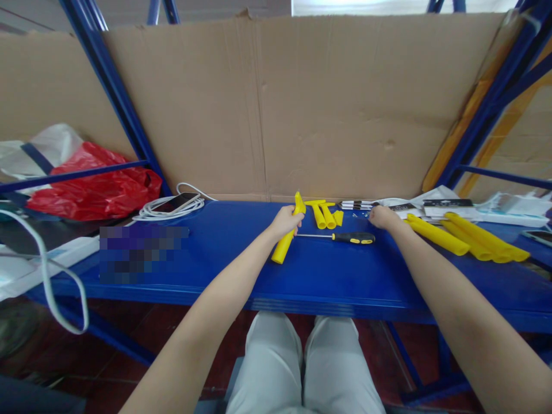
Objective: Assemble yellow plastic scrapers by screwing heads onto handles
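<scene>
My left hand is wrapped round a yellow tube-shaped plastic piece, its angled tip pointing up and away from me. Just right of that hand lies a screwdriver with a black and yellow handle. Farther back are several smaller yellow plastic parts. My right hand rests on the table at the back right with its fingers drawn together. Beside it lie tiny shiny bits, too small to name. Whatever the right fingers may hold is hidden.
Several long yellow tubes lie on the blue table at right, before flat white packets. Behind stands a cardboard sheet. A phone, coiled white cable and red plastic bag are at left.
</scene>
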A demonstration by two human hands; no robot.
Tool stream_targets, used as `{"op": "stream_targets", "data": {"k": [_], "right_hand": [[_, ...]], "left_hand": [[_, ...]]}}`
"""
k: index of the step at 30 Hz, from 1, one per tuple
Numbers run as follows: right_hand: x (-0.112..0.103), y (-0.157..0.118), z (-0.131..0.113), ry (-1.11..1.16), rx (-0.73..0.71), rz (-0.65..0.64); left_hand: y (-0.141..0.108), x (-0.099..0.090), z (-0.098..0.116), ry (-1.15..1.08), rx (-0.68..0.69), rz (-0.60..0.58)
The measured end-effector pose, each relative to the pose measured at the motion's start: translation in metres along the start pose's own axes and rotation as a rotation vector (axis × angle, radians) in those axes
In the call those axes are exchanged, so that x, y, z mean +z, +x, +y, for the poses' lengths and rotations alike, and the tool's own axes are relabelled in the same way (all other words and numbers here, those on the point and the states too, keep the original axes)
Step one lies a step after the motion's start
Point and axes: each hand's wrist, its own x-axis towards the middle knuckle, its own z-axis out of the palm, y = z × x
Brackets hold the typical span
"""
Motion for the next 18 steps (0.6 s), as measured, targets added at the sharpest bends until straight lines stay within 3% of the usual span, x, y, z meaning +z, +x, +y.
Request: {"op": "stream_targets", "data": {"k": [3,8,13,18], "right_hand": [[-0.006,-0.010,-0.006,-0.046,0.079,-0.045],[-0.011,-0.022,-0.008,0.014,0.117,0.031],[-0.013,-0.029,-0.003,0.111,0.124,0.086],[-0.015,-0.033,-0.004,0.144,0.078,0.132]], "left_hand": [[-0.002,0.006,0.005,-0.012,-0.025,-0.024],[-0.001,0.027,0.023,0.002,-0.044,-0.125],[0.008,0.063,0.050,-0.031,-0.062,-0.255],[0.027,0.104,0.068,-0.186,-0.112,-0.239]]}}
